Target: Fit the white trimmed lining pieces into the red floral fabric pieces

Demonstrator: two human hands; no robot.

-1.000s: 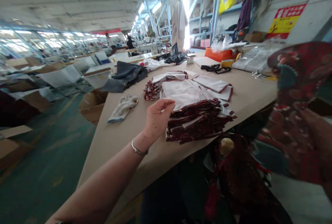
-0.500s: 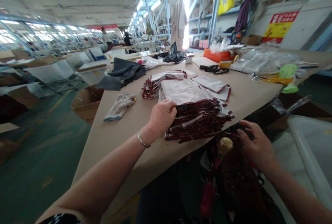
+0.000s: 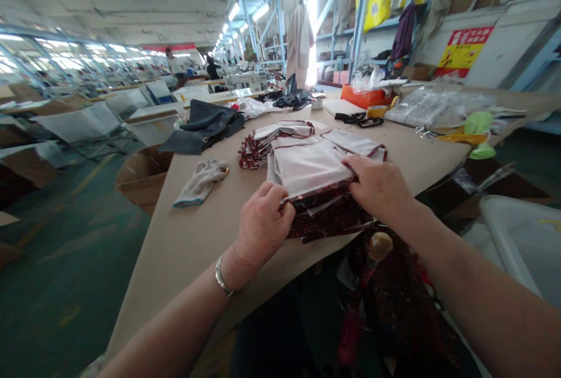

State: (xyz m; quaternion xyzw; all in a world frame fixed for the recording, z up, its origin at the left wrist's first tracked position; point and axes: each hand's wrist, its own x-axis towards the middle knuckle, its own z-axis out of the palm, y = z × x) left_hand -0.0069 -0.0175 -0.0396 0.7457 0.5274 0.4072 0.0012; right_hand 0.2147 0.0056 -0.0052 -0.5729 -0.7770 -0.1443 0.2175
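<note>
A white fabric piece (image 3: 315, 166) with dark red trim lies across the top of a stack of similar pieces (image 3: 328, 214), whose dark red edges face me. My left hand (image 3: 265, 217) pinches its near left corner. At its near right corner, my right hand (image 3: 379, 188) grips the edge between thumb and fingers. Behind, a smaller pile of red-edged white pieces (image 3: 274, 138) sits on the table, and another folded white piece (image 3: 355, 141) lies to the right. Below the table edge, a tool with a rounded tan handle end (image 3: 380, 245) stands by dark red material (image 3: 403, 302).
A work glove (image 3: 201, 182) lies on the table's left, near dark grey fabric (image 3: 205, 124). Farther back are an orange box (image 3: 366, 96), black straps (image 3: 359, 120) and clear plastic bags (image 3: 438, 103). A cardboard box (image 3: 142, 176) stands left; a white bin (image 3: 521, 243) is right.
My right hand has come up from below the table edge onto the stack's right side and taken the top piece's corner. That piece now lies nearer me; my left hand has shifted slightly down.
</note>
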